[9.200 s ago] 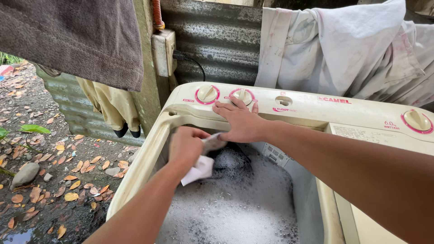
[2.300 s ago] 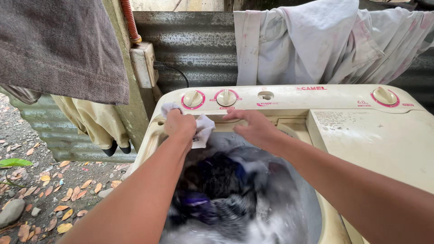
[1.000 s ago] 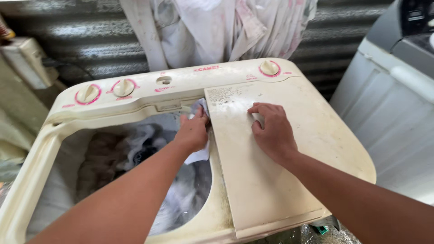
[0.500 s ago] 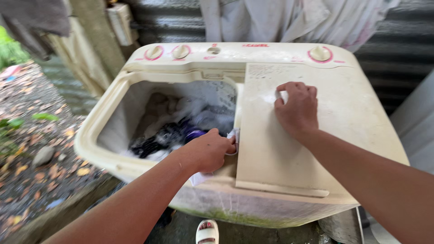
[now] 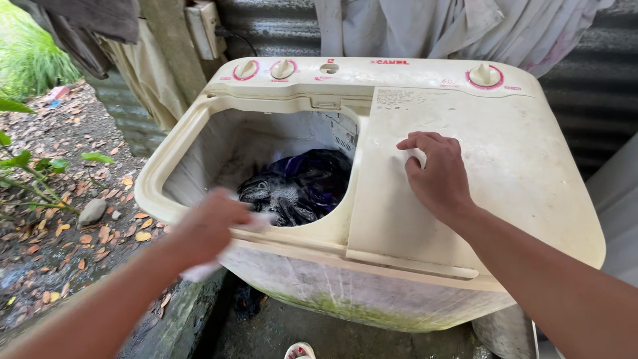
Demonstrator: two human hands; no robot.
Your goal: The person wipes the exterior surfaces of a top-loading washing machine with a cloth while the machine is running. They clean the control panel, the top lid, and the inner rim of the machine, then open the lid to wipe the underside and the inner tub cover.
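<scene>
Left hand [image 5: 209, 229], motion-blurred, closed around a white cloth [image 5: 199, 269] at the front rim of the twin-tub washing machine [image 5: 345, 292]; wiping appears underway, the grimy front panel not yet cleaned. Right hand [image 5: 435, 176] rests, fingers curled and empty, on the spinner lid [image 5: 505, 173]. Dark sudsy laundry [image 5: 299, 186] lies in the open wash tub.

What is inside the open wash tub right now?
The wash tub holds dark purple-black wet laundry with some suds. Whatever lies beneath the clothes, and the tub's bottom, is covered. The left hand blocks part of the near rim.
</scene>
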